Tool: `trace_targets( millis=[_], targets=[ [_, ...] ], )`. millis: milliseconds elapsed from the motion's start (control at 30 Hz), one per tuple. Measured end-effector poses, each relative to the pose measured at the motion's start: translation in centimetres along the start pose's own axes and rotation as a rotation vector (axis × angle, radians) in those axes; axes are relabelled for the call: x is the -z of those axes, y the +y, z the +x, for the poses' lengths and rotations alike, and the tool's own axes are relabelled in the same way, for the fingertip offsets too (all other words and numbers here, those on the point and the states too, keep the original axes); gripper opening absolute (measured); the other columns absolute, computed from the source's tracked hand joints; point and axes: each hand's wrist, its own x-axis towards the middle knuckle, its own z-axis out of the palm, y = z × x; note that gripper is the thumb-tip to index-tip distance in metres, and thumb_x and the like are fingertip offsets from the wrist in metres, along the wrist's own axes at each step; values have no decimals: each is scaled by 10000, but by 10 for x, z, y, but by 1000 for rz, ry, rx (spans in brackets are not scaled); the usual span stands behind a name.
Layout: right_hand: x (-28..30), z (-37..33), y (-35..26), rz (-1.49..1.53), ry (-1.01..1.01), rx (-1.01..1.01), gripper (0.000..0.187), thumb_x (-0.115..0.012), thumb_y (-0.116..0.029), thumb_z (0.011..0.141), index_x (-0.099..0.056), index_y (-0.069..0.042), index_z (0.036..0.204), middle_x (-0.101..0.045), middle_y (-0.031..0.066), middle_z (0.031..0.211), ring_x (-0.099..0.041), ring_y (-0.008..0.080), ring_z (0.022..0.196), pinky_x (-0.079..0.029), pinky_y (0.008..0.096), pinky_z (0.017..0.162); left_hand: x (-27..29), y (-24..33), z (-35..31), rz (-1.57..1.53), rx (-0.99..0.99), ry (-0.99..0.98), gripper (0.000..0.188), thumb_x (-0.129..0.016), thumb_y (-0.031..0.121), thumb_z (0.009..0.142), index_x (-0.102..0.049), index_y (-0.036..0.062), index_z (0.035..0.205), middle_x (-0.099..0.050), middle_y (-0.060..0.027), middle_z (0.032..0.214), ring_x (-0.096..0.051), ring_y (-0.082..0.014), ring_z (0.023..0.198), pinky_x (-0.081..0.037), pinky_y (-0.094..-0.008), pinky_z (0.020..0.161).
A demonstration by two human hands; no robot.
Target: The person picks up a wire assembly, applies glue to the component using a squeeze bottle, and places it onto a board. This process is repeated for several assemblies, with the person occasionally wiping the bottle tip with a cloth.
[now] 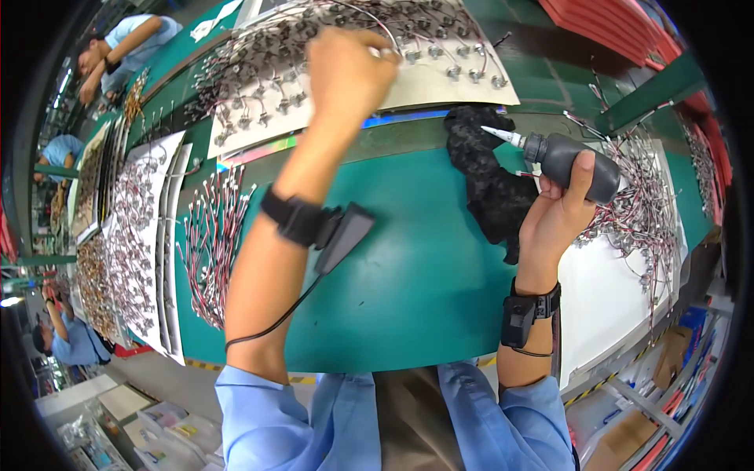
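My left hand (353, 74) is reached out over a white board (424, 93) at the far side of the bench. Its fingers are pinched together next to a thin wire; what sits between the fingertips is too small to make out. Rows of small round metal parts with wires (454, 72) lie on that board around the hand. In my right hand (554, 224) is a dark squeeze bottle (559, 161), lying nearly level, its pale pointed nozzle aimed left. Below the nozzle a crumpled black cloth (487, 188) rests on the green mat (393, 259).
A bundle of red, white and black wires (210, 251) lies left of my forearm. Stacked boards with wired parts (133, 243) stand further left. At right, a tangled heap of wired parts (640, 196) covers a white sheet (593, 306). Co-workers (145, 39) sit at the left.
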Motion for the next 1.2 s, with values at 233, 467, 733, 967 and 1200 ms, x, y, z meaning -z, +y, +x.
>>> trace_targets(
  millis=[233, 467, 733, 967, 1200],
  targets=[
    [0, 5, -3, 17, 38, 20, 305, -641, -304, 779, -490, -59, 882, -532, 23, 750, -473, 73, 592, -361, 196, 508, -74, 9, -12, 122, 43, -89, 179, -652, 175, 637, -680, 75, 783, -535, -177, 856, -478, -320, 926, -396, -383, 822],
    [-4, 4, -2, 39, 98, 30, 279, -636, -288, 785, -493, -57, 845, -522, 20, 716, -445, 63, 537, -356, 191, 485, -19, 7, -53, -47, 50, -36, 321, -675, 195, 660, -626, 49, 942, -537, -147, 853, -503, -285, 876, -415, -375, 758],
    [-3, -5, 0, 61, -26, -18, 254, -588, -256, 827, -502, -19, 801, -492, 31, 660, -383, 61, 472, -343, 178, 479, 118, -30, -209, -161, 313, 51, 158, -645, 70, 702, -622, 19, 849, -535, -98, 758, -504, -216, 726, -412, -285, 656],
    [-30, -46, 7, -16, -160, -115, 259, -561, -259, 844, -493, -15, 787, -440, 15, 626, -342, 59, 471, -327, 184, 469, 194, -69, -321, 179, 634, 352, 74, -623, 45, 725, -624, 15, 792, -531, -83, 747, -503, -204, 706, -403, -284, 635],
    [-35, -69, 22, -66, -294, -200, 251, -550, -254, 852, -483, -22, 784, -429, 11, 631, -338, 56, 475, -320, 187, 461, 192, -71, -313, 344, 570, 265, 104, -659, 75, 690, -614, 21, 765, -500, -84, 753, -488, -232, 723, -400, -321, 641]
  ],
)
